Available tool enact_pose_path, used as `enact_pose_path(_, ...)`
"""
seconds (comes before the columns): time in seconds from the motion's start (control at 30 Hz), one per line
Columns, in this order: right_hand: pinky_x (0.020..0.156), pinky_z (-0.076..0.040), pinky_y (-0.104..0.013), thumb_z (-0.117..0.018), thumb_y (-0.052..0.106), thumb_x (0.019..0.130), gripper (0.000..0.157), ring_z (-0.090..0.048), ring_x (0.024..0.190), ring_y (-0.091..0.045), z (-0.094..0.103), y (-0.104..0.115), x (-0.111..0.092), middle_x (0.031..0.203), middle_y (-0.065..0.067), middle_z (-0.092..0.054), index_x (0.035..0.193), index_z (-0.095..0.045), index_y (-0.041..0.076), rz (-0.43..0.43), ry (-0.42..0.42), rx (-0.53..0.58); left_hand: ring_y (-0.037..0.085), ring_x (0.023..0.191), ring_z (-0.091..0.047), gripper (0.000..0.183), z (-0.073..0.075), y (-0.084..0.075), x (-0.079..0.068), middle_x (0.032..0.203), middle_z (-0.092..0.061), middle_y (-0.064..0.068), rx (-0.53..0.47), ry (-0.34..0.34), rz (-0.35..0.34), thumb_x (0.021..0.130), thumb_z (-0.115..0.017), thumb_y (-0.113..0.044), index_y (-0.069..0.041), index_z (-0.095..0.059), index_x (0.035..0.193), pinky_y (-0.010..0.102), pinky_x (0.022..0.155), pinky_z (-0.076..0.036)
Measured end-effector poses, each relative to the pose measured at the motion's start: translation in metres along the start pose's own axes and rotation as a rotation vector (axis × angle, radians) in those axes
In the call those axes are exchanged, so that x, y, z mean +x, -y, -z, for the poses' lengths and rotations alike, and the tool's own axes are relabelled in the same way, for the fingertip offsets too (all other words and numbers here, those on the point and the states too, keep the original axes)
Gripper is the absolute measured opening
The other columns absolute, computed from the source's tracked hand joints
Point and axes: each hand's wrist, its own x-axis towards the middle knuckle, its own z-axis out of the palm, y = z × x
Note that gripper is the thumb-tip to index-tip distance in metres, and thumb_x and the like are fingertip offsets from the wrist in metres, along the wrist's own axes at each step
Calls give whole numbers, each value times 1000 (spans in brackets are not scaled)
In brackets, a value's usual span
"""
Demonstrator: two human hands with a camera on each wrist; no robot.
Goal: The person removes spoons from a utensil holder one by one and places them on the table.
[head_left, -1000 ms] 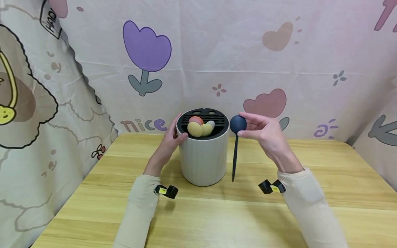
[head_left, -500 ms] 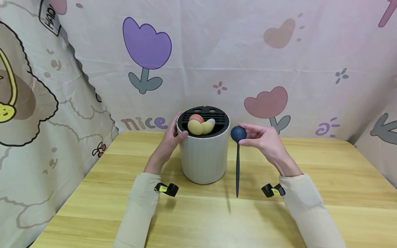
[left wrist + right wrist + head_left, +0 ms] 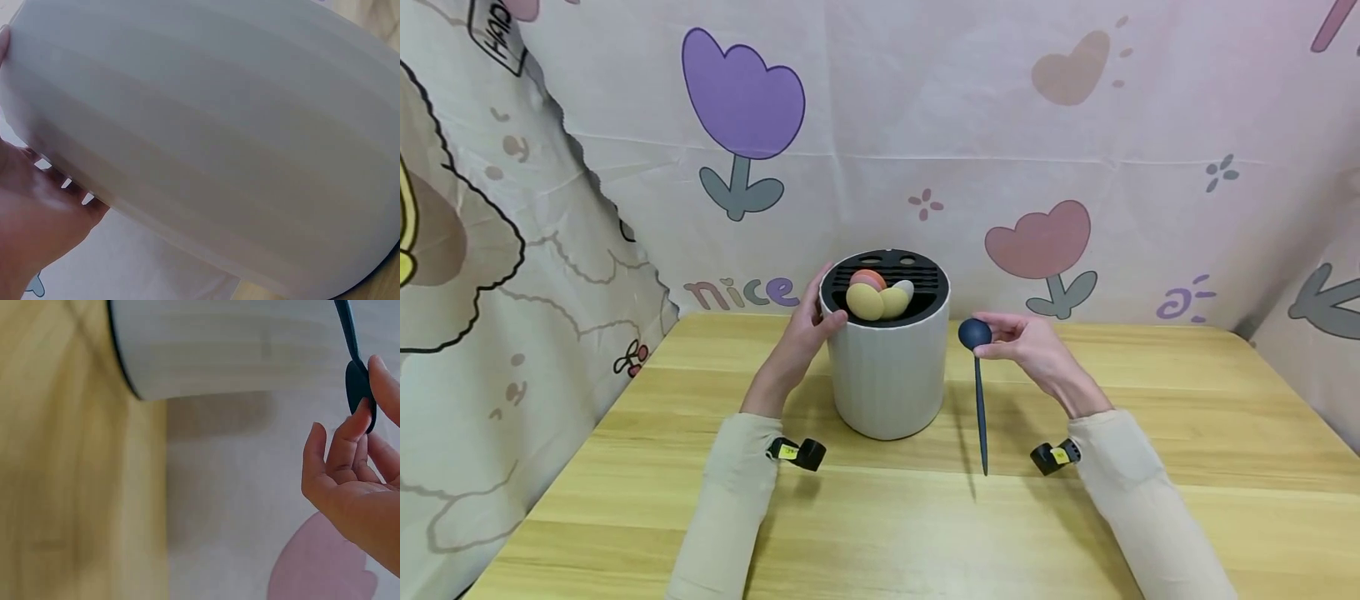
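Blue spoon [image 3: 980, 393] lower than before, beside gripped container [image 3: 887, 379]

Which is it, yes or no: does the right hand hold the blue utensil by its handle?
No, the head view shows the right hand pinching the blue utensil by its round end, the handle pointing down.

A flower-printed cloth [image 3: 887, 100] hangs behind a wooden table [image 3: 880, 525].
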Motion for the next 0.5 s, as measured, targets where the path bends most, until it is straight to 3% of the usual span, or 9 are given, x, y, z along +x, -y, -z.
enact_pose_path(0.27,85,-47,-22,-74,2,82,53,-61,84,-12,-1,-14,5,87,-3,-66,130,-55,-10,-57,18,-47,25,144,-15,122,2,3,-1,159,-15,6,-27,5,-12,65,-66,-78,-17,-12,156,53,113,-18)
enact_pose_path(0.5,90,-47,-26,-76,6,82,53,-64,87,-11,1,-21,7,92,-5,-69,128,-55,-10,-46,41,-83,24,144,-15,124,0,1,1,158,-16,7,-21,3,-26,65,-66,-79,-15,-12,156,51,113,-19)
